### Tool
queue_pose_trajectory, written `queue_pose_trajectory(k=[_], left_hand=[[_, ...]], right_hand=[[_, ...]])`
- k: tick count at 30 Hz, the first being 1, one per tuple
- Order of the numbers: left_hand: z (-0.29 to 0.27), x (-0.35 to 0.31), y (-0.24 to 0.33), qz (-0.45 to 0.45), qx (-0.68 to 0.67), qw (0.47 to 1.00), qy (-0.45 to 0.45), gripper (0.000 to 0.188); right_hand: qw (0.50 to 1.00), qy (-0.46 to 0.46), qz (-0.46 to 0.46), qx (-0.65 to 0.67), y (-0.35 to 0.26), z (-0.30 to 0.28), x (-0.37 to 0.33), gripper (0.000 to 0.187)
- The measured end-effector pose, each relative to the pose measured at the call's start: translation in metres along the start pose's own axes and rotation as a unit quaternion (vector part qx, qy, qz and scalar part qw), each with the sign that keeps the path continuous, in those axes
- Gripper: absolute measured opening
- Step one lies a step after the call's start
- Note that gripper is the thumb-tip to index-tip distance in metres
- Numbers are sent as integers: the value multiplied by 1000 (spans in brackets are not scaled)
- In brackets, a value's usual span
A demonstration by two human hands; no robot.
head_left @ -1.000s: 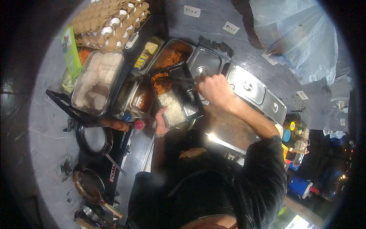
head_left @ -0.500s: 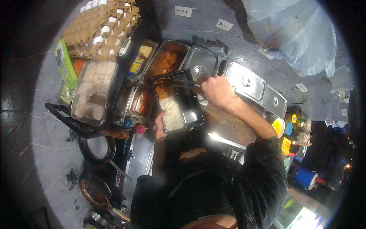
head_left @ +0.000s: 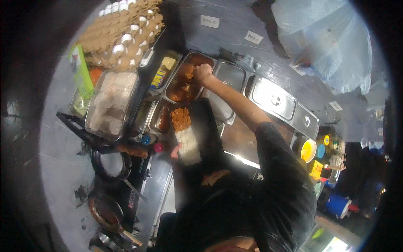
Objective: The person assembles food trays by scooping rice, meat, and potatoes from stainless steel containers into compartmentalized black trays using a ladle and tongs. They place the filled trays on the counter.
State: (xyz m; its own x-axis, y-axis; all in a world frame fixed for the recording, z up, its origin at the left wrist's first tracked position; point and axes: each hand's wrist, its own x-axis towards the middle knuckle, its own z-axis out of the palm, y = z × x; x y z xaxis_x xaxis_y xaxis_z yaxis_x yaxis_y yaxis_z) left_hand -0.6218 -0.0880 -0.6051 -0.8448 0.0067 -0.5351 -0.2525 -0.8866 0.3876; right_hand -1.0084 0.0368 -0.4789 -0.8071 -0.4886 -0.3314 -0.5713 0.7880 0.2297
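A black compartment takeout tray [head_left: 208,126] is held at its left rim by my left hand [head_left: 175,150], fingers closed on the edge. White rice [head_left: 187,147] fills the near part of one long compartment, with chopped orange-brown food [head_left: 181,119] at its far end. The tray's right side is blurred. My right hand [head_left: 203,72] is closed over the far right part of a steel pan [head_left: 171,90] of saucy orange-brown food. It grips the tongs seen in the earlier frame, now almost wholly hidden by the hand and the blur.
Lidded steel pans [head_left: 273,94] run rightward. A butter tub [head_left: 168,64] and a small sauce pan [head_left: 161,115] adjoin the food pan. At left are egg cartons [head_left: 121,35], a clear container [head_left: 111,101] and frying pans [head_left: 110,164]. A blue plastic bag [head_left: 323,46] hangs at far right.
My right hand has moved from above the tray up and left to the steel pan. The tray sits slightly lower in view, with orange-brown food beyond the rice.
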Motion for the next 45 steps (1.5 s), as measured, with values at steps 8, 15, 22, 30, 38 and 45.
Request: queue_pose_trajectory(k=[8, 15, 22, 30, 38, 45], left_hand=[[-23, -23, -13, 31, -7, 997, 64, 61], [-2, 10, -9, 66, -90, 902, -417, 63], [-10, -20, -4, 8, -26, 1000, -10, 62], [-103, 9, -18, 240, 346, 907, 22, 63], [-52, -3, -18, 127, 43, 991, -24, 50], [-38, 1, -4, 30, -58, 998, -17, 61]], right_hand=[[996, 60, -66, -31, -20, 30, 13, 25], [986, 127, -84, -65, -28, 46, -7, 17], [991, 106, -76, -10, 22, -14, -66, 16], [996, 79, -48, -2, -15, 49, -17, 20], [996, 63, -62, -1, -18, 32, -18, 17], [992, 112, -57, 4, 10, -2, -54, 18]])
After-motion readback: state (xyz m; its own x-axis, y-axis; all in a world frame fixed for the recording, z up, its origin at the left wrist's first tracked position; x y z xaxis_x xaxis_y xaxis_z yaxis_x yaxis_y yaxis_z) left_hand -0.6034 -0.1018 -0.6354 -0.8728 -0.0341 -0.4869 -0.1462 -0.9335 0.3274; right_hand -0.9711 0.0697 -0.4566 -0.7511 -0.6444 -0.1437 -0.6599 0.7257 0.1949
